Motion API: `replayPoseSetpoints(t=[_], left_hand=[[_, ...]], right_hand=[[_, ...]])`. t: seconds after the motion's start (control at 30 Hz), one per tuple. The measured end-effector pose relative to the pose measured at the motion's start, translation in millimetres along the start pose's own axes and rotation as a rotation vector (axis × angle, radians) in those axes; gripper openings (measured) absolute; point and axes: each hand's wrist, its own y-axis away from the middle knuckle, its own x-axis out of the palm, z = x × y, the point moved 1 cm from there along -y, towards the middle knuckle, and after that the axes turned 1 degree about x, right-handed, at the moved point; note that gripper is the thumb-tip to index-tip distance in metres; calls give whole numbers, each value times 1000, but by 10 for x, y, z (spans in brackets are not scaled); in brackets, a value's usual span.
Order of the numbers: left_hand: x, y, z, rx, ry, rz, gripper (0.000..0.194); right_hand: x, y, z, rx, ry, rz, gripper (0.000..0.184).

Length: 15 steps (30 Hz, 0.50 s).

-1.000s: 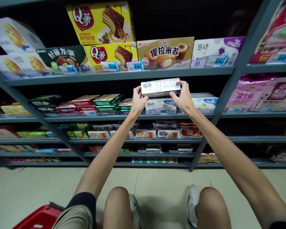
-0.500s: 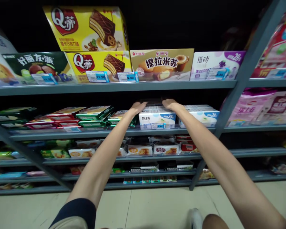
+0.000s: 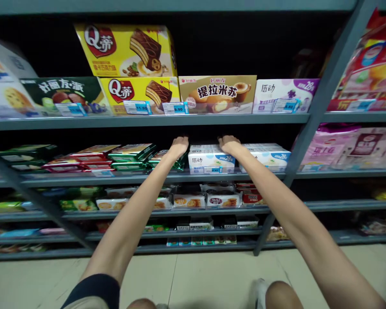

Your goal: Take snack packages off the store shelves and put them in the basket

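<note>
Head view, single frame. Both arms are extended forward to the middle shelf (image 3: 141,178), a grey metal shelf. The left hand (image 3: 179,146) sits at the far side of that shelf, just left of a stack of white-and-blue boxes (image 3: 211,161) marked 28%, and just above a row of green-wrapped packs (image 3: 131,152). The right hand (image 3: 229,145) lies at the stack's top far edge, apparently touching it. Backs of both hands face the camera and the fingers are hidden beyond the wrists, so open or closed cannot be told; no held item is visible in either. A second white-and-blue stack (image 3: 265,156) stands just right of the first. Red packs (image 3: 94,159) lie left of the green ones. On the shelf above: yellow Q-brand cake boxes (image 3: 125,50), one on another, and a tan tiramisu box (image 3: 217,94) (label legible, with blue-edged price tags along the shelf lip). Pink bags (image 3: 350,148) fill the right end, past an upright grey post (image 3: 321,90). Lower shelves carry biscuit packs (image 3: 189,200), too small to read. Near edge of frame: the person's knees (image 3: 279,296) and a white shoe (image 3: 260,294) above a pale tiled floor (image 3: 212,270).
</note>
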Motion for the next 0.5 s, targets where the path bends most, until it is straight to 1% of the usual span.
replayPoseSetpoints(t=[0.03,0.07,0.1,0.13,0.17,0.2,0.23,0.27,0.3,0.33,0.37,0.4,0.43,0.47,0.5], left_hand=[[-135,218,-57,3,28,-35,60],[-272,514,-85,8,71,-73,61],[-403,894,-69,11,107,-124,63],[-525,1361,2,40,221,-183,62],[-633,1910,135,30,274,-234,60],[-731,2534,326,-41,262,-276,57],[-822,3219,553,-147,194,-266,55],[-914,3948,786,-268,96,-195,53],[-1018,4700,995,-408,-42,-119,53],[-1133,5445,1143,-524,-194,-13,57],[-1257,6156,1211,-625,-345,84,59],[-1375,6804,1191,-728,-468,199,58],[-1478,7364,1090,-821,-509,252,52],[-1550,7821,927,-898,-531,318,47],[-1587,8171,732,-971,-549,362,43]], right_hand=[[-14,189,-33,-79,-48,-107,55],[3,438,-104,-186,-122,-242,51],[64,752,-224,-311,-220,-398,48],[183,1127,-397,-429,-321,-527,45],[365,1554,-627,-476,-406,-602,42],[605,2022,-903,-466,-462,-615,39],[887,2522,-1211,-406,-484,-596,36],[1189,3037,-1530,-349,-438,-514,33],[1486,3550,-1844,-289,-346,-414,30],[1750,4038,-2138,-217,-244,-324,31],[1963,4477,-2396,-123,-171,-249,37],[2118,4846,-2600,-62,-136,-187,43],[2212,5131,-2746,-9,-143,-162,51],[2256,5325,-2830,22,-151,-146,58],[2260,5437,-2859,56,-158,-148,62]])
